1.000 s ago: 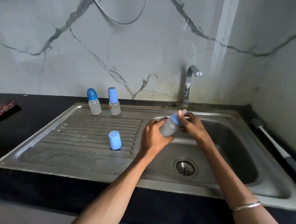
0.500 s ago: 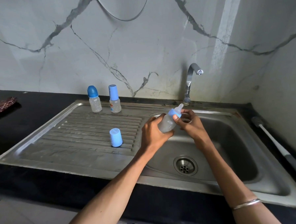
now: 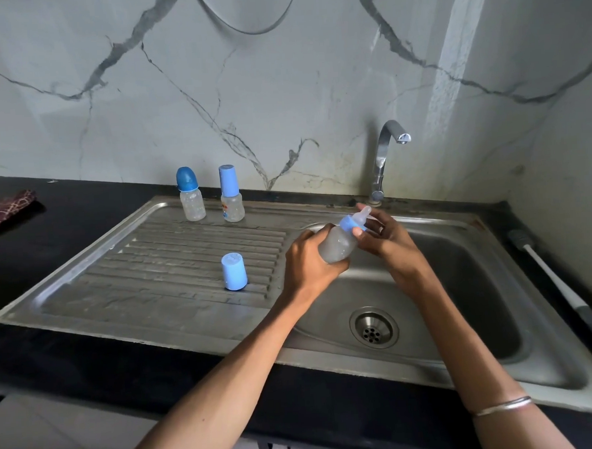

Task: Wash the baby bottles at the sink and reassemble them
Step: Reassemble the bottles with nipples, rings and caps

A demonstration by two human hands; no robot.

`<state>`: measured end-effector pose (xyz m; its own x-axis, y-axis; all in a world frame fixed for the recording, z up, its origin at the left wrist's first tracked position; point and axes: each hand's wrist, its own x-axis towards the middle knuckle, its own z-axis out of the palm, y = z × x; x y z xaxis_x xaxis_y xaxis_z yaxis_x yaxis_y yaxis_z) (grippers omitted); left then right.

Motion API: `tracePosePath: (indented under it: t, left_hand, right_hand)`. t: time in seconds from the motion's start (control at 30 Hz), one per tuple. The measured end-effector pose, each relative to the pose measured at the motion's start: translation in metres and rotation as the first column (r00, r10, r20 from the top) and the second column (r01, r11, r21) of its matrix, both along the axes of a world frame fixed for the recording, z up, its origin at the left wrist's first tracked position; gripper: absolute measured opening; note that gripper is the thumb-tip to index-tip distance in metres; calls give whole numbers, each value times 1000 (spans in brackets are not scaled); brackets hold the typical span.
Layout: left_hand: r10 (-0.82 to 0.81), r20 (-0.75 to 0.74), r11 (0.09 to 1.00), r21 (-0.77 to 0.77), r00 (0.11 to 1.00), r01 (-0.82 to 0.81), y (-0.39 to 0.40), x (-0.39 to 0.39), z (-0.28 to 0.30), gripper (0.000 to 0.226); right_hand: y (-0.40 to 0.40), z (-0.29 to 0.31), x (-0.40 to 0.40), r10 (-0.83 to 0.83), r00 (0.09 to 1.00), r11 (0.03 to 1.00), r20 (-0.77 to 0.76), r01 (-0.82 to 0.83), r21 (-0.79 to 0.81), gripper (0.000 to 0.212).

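One view only: head cam, worn by the person, wide-angle w/ curved edges. It looks fwd and down from standing height over the front edge of the bench [image 3: 65,236]. The sink [image 3: 479,283] sits centre-right, its ribbed drainboard [image 3: 173,265] centre-left, the tap [image 3: 383,158] and marble wall [image 3: 280,87] ahead at the top. Both forearms come in from the bottom edge; the hands [image 3: 307,261] meet near frame centre, close to the cam. No 2nd view, so no shared area.
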<state>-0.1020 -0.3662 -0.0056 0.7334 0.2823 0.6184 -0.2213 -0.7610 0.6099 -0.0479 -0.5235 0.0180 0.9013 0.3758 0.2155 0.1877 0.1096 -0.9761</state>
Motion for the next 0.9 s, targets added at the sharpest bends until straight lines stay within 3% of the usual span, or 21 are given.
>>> tracePosePath:
  t: [0.1,0.3,0.47,0.53,0.73,0.9]
  left_hand:
    - [2,-5,1000,15,1000,-2,1,0,0,42]
    - [-33,-12,998,48,999,34,1,1,-2,49]
    - [-14,-14,1000,14,1000,14,1,3,-3,45]
    - [-24,-23,999,20,999,25,1,4,-5,47]
    - [-81,1,996,-27,997,81,-1,7,-9,58]
    - [-100,12,993,-62,995,100,-2,7,-9,58]
  right_hand:
    - [-1,1,0,-14,1000,999,19,13,36,47]
    - [9,-1,-6,-161,987,985,7,161,-65,44]
    - [0,1,-3,31,999,999,-16,-31,-29,36]
    - [-3,0,-1,38,999,999,-9,-38,-8,34]
    - [11,-3,-5,-188,981,979,38,191,-73,53]
    - [-6,3,3,90,996,996,9,-90,23,57]
